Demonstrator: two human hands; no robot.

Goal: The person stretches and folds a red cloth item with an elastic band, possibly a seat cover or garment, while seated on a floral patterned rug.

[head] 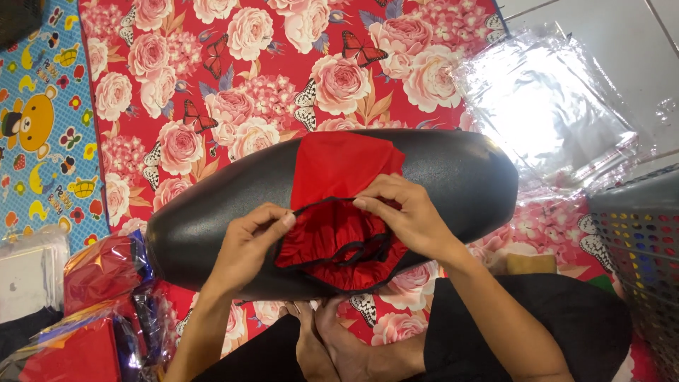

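Observation:
A long black padded seat (453,177) lies across my lap over a red floral cloth. On its middle rests a red fabric cover (339,166) with a black elastic hem, its gathered edge bunched toward me. My left hand (247,240) pinches the black hem at the cover's left side. My right hand (399,212) grips the hem on the right, fingers curled over the gathered red cloth.
A stack of clear plastic bags (552,106) lies at the upper right on white tiles. A grey perforated basket (640,240) stands at the right edge. Bagged red fabric packs (99,276) sit at lower left. My bare feet (332,339) are crossed below the seat.

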